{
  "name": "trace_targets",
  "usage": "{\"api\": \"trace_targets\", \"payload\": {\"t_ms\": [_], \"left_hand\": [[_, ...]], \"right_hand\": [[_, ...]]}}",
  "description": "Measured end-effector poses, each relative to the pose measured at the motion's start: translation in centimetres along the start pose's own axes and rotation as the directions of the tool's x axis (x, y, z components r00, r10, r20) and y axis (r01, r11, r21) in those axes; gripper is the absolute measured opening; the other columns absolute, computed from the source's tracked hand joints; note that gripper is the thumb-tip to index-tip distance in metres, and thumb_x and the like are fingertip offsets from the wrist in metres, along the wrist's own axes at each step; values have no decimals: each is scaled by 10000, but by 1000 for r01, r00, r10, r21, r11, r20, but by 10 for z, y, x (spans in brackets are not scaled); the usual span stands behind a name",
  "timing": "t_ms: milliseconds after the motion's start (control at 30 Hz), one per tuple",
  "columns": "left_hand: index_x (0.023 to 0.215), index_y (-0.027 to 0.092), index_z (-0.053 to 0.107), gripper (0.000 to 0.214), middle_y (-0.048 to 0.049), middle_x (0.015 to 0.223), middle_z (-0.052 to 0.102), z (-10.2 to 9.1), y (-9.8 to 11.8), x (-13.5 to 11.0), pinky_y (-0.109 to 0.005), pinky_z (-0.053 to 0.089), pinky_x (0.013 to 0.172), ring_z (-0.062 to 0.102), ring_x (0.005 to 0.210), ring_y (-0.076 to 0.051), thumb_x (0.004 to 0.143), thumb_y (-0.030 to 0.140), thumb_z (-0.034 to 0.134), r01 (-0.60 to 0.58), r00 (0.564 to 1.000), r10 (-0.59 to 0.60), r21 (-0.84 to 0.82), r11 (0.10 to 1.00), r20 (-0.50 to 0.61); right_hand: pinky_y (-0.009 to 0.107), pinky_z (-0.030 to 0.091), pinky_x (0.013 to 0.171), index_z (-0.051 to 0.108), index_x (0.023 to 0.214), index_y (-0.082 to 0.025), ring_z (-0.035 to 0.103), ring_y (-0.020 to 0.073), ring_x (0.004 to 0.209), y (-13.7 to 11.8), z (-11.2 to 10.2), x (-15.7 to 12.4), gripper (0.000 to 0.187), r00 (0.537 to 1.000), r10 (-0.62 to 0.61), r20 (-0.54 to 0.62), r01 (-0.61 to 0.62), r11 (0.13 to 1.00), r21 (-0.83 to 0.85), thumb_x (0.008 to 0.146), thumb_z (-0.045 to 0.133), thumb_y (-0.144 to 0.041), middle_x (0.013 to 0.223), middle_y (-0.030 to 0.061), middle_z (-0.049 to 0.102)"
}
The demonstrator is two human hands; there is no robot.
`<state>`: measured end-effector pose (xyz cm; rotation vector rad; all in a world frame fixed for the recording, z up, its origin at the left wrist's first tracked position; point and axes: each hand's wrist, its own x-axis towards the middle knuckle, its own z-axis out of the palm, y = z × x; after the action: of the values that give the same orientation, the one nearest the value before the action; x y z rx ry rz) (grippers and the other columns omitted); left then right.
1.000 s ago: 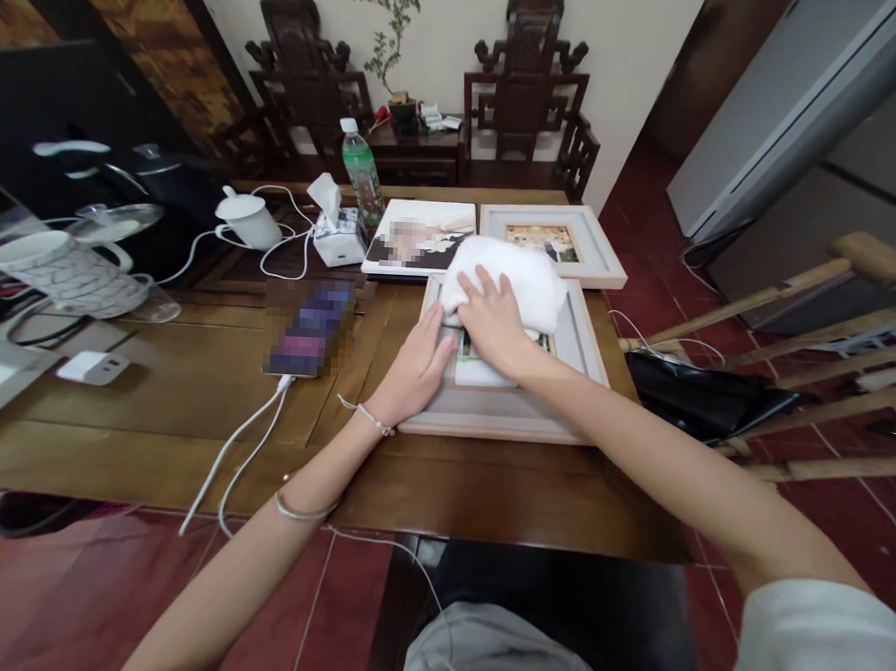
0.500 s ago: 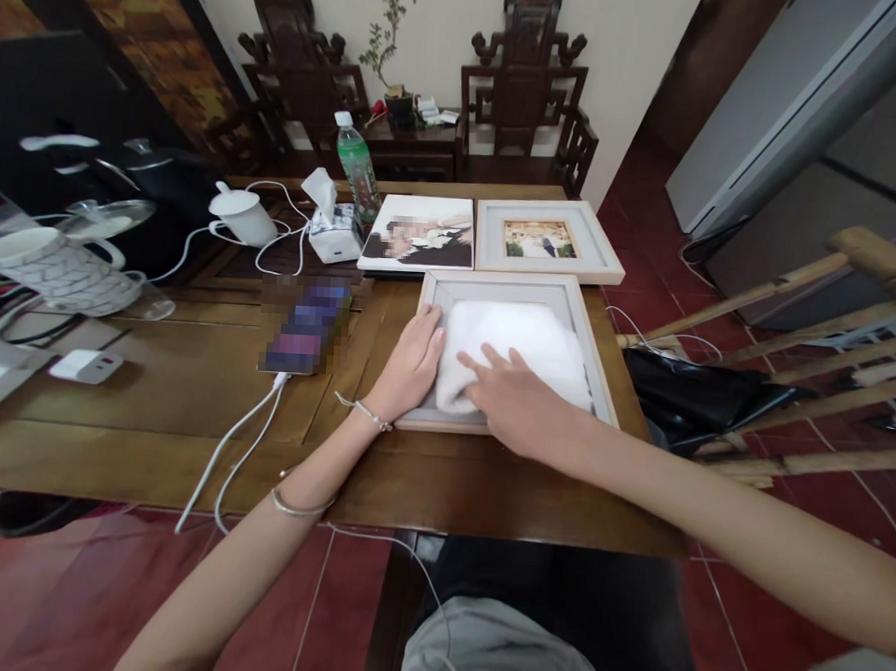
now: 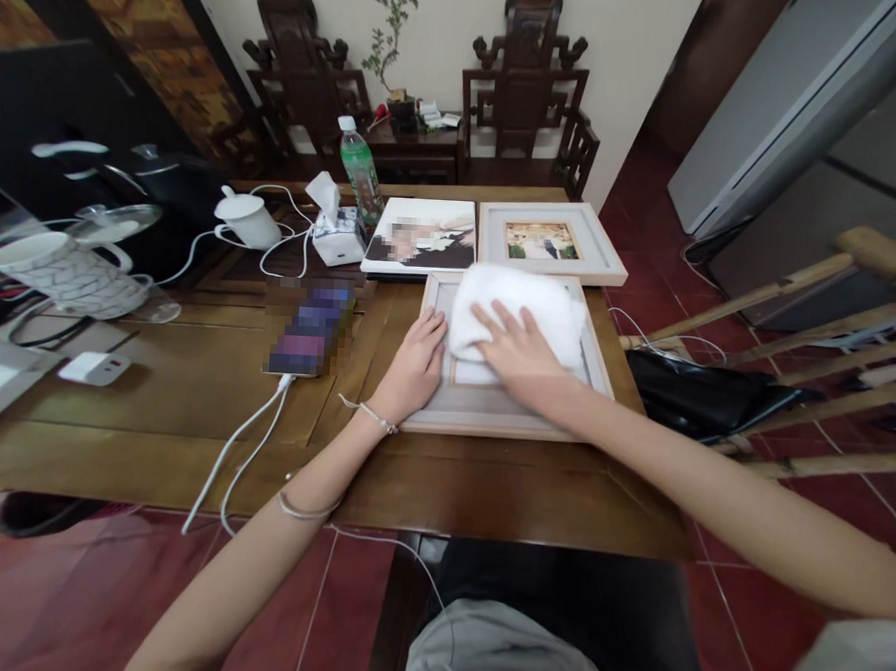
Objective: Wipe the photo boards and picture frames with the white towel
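Note:
A light wooden picture frame (image 3: 511, 420) lies flat near the table's front edge. My left hand (image 3: 414, 369) holds its left rim, fingers close together along the edge. A folded white cloth (image 3: 511, 289) rests on the upper part of the frame, covering most of the picture area inside. On top of the cloth, my right hand (image 3: 526, 355) lies palm down with its fingers spread, pressing it. Below the cloth, a strip of the inner mount and a white panel shows.
Behind the frame lie a photo panel (image 3: 420, 249) and a second framed picture (image 3: 497, 263). A green-labelled bottle (image 3: 360, 171) and tissue box (image 3: 338, 240) stand at the back. Leftward are a phone (image 3: 313, 328) with white cables, a lidded cup (image 3: 248, 220) and a patterned mug (image 3: 61, 270).
My right hand has slid the cloth away from me, up to the frame's far edge, uncovering its lower part. My left hand stays at the left rim.

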<state>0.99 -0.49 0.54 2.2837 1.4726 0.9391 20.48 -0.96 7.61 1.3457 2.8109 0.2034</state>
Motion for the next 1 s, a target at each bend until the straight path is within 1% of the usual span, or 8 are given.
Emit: {"api": "trace_targets", "payload": {"t_ms": [100, 200, 267, 400, 567, 700, 867, 1000], "left_hand": [[1351, 106, 558, 445, -158, 1474, 510, -1, 1, 0, -517, 259, 1227, 325, 1472, -288, 968, 232, 369, -1, 1000, 1, -2, 1000, -3], [1349, 91, 559, 446, -170, 1473, 508, -2, 1, 0, -506, 255, 1230, 334, 1467, -288, 971, 240, 375, 10, 1000, -10, -10, 1000, 3], [1360, 112, 554, 446, -156, 1473, 512, -2, 0, 0, -522, 254, 1226, 335, 1467, -284, 966, 228, 382, 12, 1000, -12, -18, 1000, 4], [1368, 165, 551, 452, -113, 1463, 534, 0, -3, 0, -534, 271, 1218, 351, 1461, -265, 946, 189, 392, -9, 1000, 8, -26, 1000, -23], [1353, 105, 553, 449, -155, 1466, 522, -1, -1, 0, -509, 274, 1222, 356, 1457, -269, 951, 194, 374, 4, 1000, -4, 7, 1000, -18], [1360, 108, 546, 449, -156, 1477, 510, -3, 1, -1, -519, 265, 1224, 347, 1462, -271, 956, 207, 376, 3, 1000, -3, 10, 1000, -2], [1370, 134, 542, 453, -135, 1481, 508, -2, 0, -1, -523, 257, 1227, 332, 1468, -275, 958, 219, 375, 2, 1000, -2, 6, 1000, 7], [1373, 126, 540, 457, -148, 1478, 506, 0, -3, -1, -533, 249, 1226, 325, 1471, -288, 959, 216, 371, -17, 1000, 17, 0, 1000, 5]], "right_hand": [[628, 230, 1159, 653, 1282, -121, 214, 394, 1482, 26, 4, 34, 423, 990, 68, -125, -77, 995, -70, 945, 410, -43, 1619, 152, 258], [632, 225, 1155, 662, 1261, -103, 228, 409, 1473, 30, 7, 49, 422, 995, 47, -85, -55, 994, -91, 961, 369, -55, 1601, 152, 313], [623, 248, 1144, 677, 1241, -100, 270, 415, 1456, 21, 10, 45, 412, 999, 14, -33, -17, 997, -75, 956, 382, -59, 1580, 161, 355], [589, 314, 1109, 710, 1186, -113, 351, 409, 1417, -6, 5, 11, 394, 999, -42, 29, 42, 999, 7, 862, 509, -16, 1539, 186, 415], [498, 468, 974, 748, 1010, -125, 542, 355, 1255, -26, -32, -49, 311, 964, -236, 121, 217, 964, 153, 812, 533, -18, 1408, 183, 567], [464, 505, 934, 751, 923, -148, 616, 331, 1155, -35, -52, -81, 232, 934, -342, 105, 309, 918, 247, 777, 590, -68, 1308, 161, 645], [505, 461, 1017, 744, 1052, -152, 497, 347, 1328, -31, -34, -78, 383, 962, -255, 96, 227, 944, 238, 760, 545, -7, 1438, 147, 553], [560, 331, 1132, 716, 1152, -149, 335, 343, 1445, -1, -5, -46, 474, 989, -128, 80, 117, 984, 132, 788, 482, 43, 1548, 117, 424]]}}
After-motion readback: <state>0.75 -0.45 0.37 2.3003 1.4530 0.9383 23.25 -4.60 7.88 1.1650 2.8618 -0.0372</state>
